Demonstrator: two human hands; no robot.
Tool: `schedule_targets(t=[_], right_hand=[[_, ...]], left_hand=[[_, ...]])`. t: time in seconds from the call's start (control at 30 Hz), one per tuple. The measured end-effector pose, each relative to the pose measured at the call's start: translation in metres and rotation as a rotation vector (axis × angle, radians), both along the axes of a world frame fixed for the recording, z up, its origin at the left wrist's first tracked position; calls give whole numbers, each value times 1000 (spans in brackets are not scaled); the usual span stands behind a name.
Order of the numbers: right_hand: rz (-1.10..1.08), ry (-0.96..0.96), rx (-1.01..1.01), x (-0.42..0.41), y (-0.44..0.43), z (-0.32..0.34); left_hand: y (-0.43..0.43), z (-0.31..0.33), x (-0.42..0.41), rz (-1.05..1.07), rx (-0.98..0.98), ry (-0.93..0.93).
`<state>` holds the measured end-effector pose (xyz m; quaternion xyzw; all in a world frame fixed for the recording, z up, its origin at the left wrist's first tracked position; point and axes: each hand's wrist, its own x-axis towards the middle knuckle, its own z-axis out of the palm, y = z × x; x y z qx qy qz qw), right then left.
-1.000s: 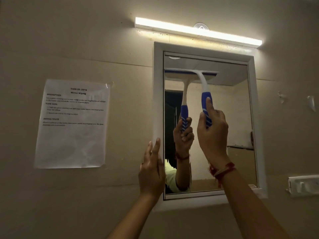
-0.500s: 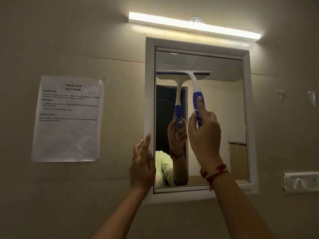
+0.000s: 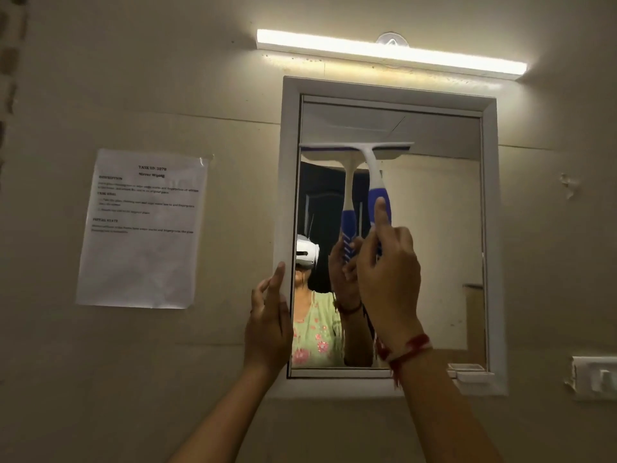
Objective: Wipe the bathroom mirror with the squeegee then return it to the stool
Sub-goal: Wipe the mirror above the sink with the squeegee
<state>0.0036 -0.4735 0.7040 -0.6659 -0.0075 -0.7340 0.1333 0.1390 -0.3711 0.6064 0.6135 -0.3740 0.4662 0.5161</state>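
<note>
A white-framed mirror [image 3: 434, 228] hangs on the beige wall. My right hand [image 3: 389, 272] grips the blue-and-white squeegee [image 3: 374, 172] by its blue handle, thumb stretched up along it. The white blade lies flat across the left half of the glass, about a quarter of the way down. My left hand [image 3: 268, 319] rests against the mirror frame's left edge near the bottom, fingers apart, holding nothing. The glass reflects the squeegee, my arm and my upper body. The stool is out of sight.
A lit tube light [image 3: 390, 53] runs above the mirror. A printed task sheet [image 3: 143, 228] is taped to the wall on the left. A white switch plate [image 3: 596, 375] sits at the lower right. A small white clip [image 3: 467, 372] sticks out at the frame's bottom right.
The squeegee blade has slid down the glass, from near the top to about a quarter of the way down. My left hand stays on the frame's left edge.
</note>
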Motion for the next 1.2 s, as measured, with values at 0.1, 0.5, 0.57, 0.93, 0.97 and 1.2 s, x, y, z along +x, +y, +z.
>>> schedule_targets(t=[0.1,0.5,0.57,0.93,0.97,1.2], right_hand=[[-13,-20,-2,-1,1,-3],[26,-36,42,14,6,-36],[43,-43,49,13,9,-48],[2,-76,21,25,-2,-26],[2,-69,19,25,-3,-40],[67,-67,51,21,5,-69]], left_hand=[[0,-1,0,-15,-5,7],[1,-2,2,-38,-11,0],[1,-2,3,-34,-17,-6],[2,-2,1,7,-6,-12],[2,-1,1,2,-8,-8],[2,-2,0,-7,-19,-10]])
